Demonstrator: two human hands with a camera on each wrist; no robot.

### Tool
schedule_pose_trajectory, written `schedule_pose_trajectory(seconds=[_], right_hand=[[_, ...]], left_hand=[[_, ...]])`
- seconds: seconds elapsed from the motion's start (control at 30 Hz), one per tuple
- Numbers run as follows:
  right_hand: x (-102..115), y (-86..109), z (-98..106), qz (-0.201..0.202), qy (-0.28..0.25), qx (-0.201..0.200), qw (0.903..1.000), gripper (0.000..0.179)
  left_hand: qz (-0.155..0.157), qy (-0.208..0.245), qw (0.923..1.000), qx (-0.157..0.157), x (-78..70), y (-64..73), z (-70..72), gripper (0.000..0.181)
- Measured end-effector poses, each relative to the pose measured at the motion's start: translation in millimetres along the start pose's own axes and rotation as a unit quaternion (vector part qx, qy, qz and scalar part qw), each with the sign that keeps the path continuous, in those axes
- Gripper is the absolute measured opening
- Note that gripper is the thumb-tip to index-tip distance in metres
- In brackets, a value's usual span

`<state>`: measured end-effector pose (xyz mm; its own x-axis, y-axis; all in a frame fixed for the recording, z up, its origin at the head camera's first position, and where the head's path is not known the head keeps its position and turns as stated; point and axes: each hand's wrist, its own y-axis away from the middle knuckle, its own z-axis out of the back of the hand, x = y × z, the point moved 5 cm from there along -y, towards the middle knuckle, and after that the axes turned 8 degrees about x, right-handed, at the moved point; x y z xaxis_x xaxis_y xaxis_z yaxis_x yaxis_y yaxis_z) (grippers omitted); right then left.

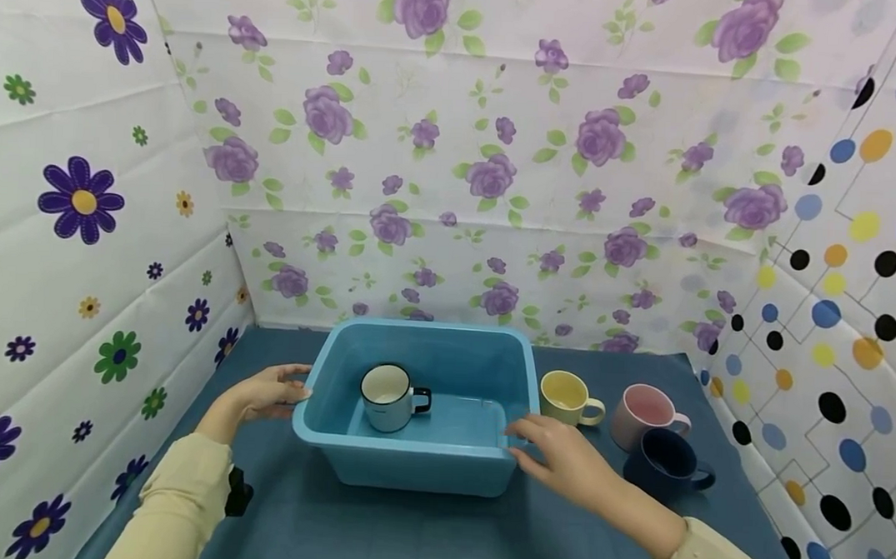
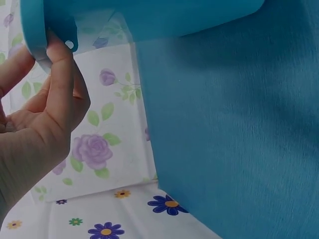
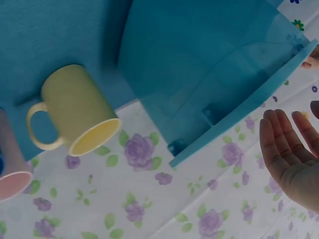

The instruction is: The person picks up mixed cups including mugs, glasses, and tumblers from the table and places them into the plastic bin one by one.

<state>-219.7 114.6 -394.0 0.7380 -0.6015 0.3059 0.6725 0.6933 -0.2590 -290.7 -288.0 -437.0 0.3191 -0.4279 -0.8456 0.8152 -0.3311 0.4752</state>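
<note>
Blue rectangular plastic bin (image 1: 424, 472) on a blue cloth-covered tabletop (image 1: 362, 538), a pale-blue black-handled mug (image 1: 388, 412) inside. Left grip (image 1: 269, 393) pinches its rim (image 2: 32, 29); right grip (image 1: 560, 455), loosely spread, is beside the opposite side. Even, level support should steady the mug.

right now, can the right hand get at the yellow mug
Probably yes: the right hand, seemingly gripping nothing, is at the near right corner of the bin, and the yellow mug stands just beyond, outside the bin, with nothing visible between them.
</note>
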Motion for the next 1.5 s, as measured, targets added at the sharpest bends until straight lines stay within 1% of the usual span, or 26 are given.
schedule_pose_trajectory(seconds=[0.2,0.37,0.53,0.77,0.97,1.17,1.3,1.5], right_hand=[[-15,6.3,-3,-0.029,-0.022,-0.008,0.9993,0.017],[-27,10.8,-3,-0.054,-0.024,-0.018,0.9981,0.016],[-39,14.1,-2,-0.076,-0.036,-0.02,0.9962,0.015],[-54,16.5,-1,-0.09,-0.043,-0.027,0.9947,0.011],[-67,15.8,-1,-0.099,-0.03,-0.039,0.9938,0.01],[-84,13.3,-5,-0.122,0.008,-0.035,0.9919,0.011],[-92,11.1,-7,-0.13,0.023,-0.031,0.9907,0.012],[-109,9.0,-12,-0.135,0.029,-0.036,0.9898,0.015]], left_hand=[[0.002,0.013,0.9998,-0.017,0.2,4.3,2.8,0.067],[-0.009,0.017,0.9998,-0.008,0.3,6.3,2.7,0.068],[-0.016,0.025,0.9996,-0.003,1.6,5.6,2.2,0.069],[-0.024,0.034,0.9991,-0.001,3.4,2.2,0.5,0.069],[-0.031,0.036,0.9989,0.0,6.3,0.4,1.6,0.07],[-0.032,0.039,0.9987,0.0,5.2,0.9,0.2,0.069],[-0.031,0.039,0.9988,0.0,3.9,1.8,-1.3,0.069],[-0.031,0.037,0.9988,0.004,2.8,1.1,-2.4,0.069]])
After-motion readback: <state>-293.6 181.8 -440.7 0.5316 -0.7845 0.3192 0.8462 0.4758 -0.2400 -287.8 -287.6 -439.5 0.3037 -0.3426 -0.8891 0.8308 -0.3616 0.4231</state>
